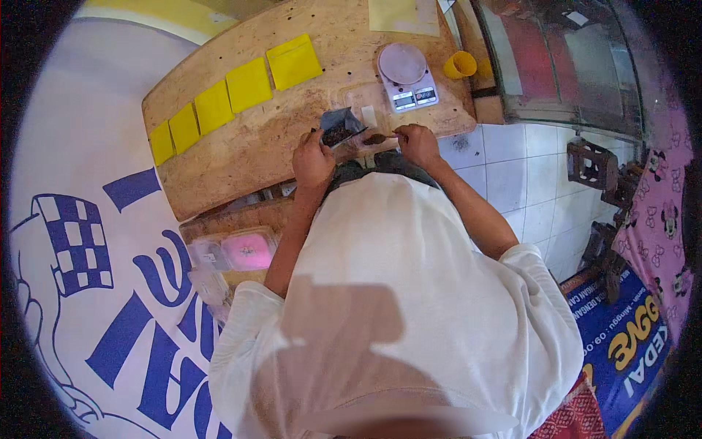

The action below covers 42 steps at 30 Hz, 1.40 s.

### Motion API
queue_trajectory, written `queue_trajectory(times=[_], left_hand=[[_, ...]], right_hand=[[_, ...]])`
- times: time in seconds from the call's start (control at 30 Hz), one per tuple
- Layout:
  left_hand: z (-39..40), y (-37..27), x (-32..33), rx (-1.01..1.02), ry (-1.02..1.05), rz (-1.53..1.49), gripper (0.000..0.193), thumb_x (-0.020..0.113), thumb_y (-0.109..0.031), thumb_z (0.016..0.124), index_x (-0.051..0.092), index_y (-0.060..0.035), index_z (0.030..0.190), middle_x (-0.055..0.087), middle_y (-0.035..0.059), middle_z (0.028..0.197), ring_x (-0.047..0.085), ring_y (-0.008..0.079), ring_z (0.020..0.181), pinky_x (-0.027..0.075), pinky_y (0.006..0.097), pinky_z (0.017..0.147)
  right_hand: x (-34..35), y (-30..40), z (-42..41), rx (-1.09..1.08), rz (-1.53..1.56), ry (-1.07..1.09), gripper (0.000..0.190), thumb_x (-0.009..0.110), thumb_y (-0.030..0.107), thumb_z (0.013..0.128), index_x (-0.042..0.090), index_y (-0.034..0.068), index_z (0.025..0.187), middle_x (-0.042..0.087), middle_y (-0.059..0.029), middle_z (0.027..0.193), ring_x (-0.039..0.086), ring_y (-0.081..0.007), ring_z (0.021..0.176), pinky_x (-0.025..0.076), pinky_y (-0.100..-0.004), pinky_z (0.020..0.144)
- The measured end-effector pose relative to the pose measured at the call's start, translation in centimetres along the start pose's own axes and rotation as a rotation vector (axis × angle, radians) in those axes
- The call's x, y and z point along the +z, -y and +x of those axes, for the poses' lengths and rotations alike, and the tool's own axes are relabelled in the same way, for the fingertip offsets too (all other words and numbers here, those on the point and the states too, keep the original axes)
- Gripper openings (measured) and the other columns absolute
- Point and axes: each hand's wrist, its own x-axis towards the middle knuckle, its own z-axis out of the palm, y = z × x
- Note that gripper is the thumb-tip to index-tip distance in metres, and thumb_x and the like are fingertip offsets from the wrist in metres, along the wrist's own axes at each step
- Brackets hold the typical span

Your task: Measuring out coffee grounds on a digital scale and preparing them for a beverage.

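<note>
My left hand [313, 160] grips the left side of an opened pouch [339, 127] with a silvery inside, which holds dark pieces that look like coffee beans. In my right hand [417, 144] is the thin handle of a spoon [376, 139]; its bowl carries something dark and lies just right of the pouch. A small whitish slip [369, 117] rests on the table beyond the spoon. Farther off stands a white digital kitchen scale [403, 71] with a round platform. Several yellow pouches [249, 85] lie flat in a slanting row on the wooden table [263, 129].
A yellow cup [459, 65] lies near the table's right edge, beside a glass-sided case [565, 71]. Yellow paper [405, 16] is at the far edge. Plastic containers [249, 249] sit low at my left. Dark beans are scattered over the tabletop.
</note>
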Motion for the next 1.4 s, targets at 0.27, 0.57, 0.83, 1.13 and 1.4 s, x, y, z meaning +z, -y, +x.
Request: queue_trajectory(times=[0.27, 0.57, 0.83, 1.13, 1.4], left_hand=[[0.1, -0.4, -0.3, 0.031, 0.009, -0.003, 0.034, 0.061, -0.003, 0.072, 0.065, -0.0018, 0.106, 0.063, 0.0210, 0.096, 0.062, 0.0383, 0.085, 0.050, 0.0455, 0.076], [0.4, -0.3, -0.9, 0.001, 0.042, -0.020, 0.034, 0.060, -0.003, 0.073, 0.064, -0.0017, 0.107, 0.062, 0.0204, 0.093, 0.062, 0.0377, 0.085, 0.050, 0.0460, 0.075], [1.0, -0.4, -2.1, -0.002, 0.020, -0.006, 0.033, 0.059, -0.003, 0.074, 0.063, 0.0015, 0.106, 0.061, 0.0201, 0.093, 0.061, 0.0364, 0.086, 0.050, 0.0449, 0.076], [1.6, -1.4, -3.8, 0.024, -0.012, -0.042, 0.034, 0.059, -0.002, 0.075, 0.063, 0.0012, 0.108, 0.063, 0.0213, 0.090, 0.062, 0.0382, 0.082, 0.050, 0.0461, 0.075], [2.1, -0.3, -2.0, 0.035, 0.000, -0.035, 0.033, 0.059, -0.002, 0.075, 0.063, 0.0039, 0.107, 0.063, 0.0234, 0.093, 0.062, 0.0387, 0.082, 0.051, 0.0458, 0.075]], right_hand=[[4.6, -4.1, -0.2, 0.442, 0.614, 0.157, 0.022, 0.062, 0.018, 0.085, 0.071, 0.005, 0.100, 0.068, -0.0090, 0.076, 0.063, -0.0179, 0.060, 0.052, -0.0341, 0.055], [3.6, -3.9, -0.4, 0.782, 1.117, 0.269, 0.021, 0.062, 0.017, 0.086, 0.068, 0.009, 0.105, 0.065, -0.0022, 0.082, 0.055, -0.0120, 0.062, 0.050, -0.0282, 0.056], [-0.2, -2.9, -0.6, 0.789, 1.199, 0.205, 0.020, 0.064, 0.017, 0.086, 0.068, 0.009, 0.105, 0.061, -0.0009, 0.078, 0.056, -0.0116, 0.062, 0.050, -0.0268, 0.056], [-6.8, 1.8, 0.5, 0.540, 1.200, -0.043, 0.016, 0.062, 0.012, 0.088, 0.070, 0.008, 0.102, 0.064, -0.0023, 0.080, 0.059, -0.0106, 0.066, 0.050, -0.0267, 0.059], [-5.1, 6.0, 1.3, 0.055, 0.626, -0.192, 0.018, 0.062, 0.003, 0.084, 0.069, 0.003, 0.101, 0.067, -0.0158, 0.087, 0.064, -0.0265, 0.074, 0.052, -0.0346, 0.069]])
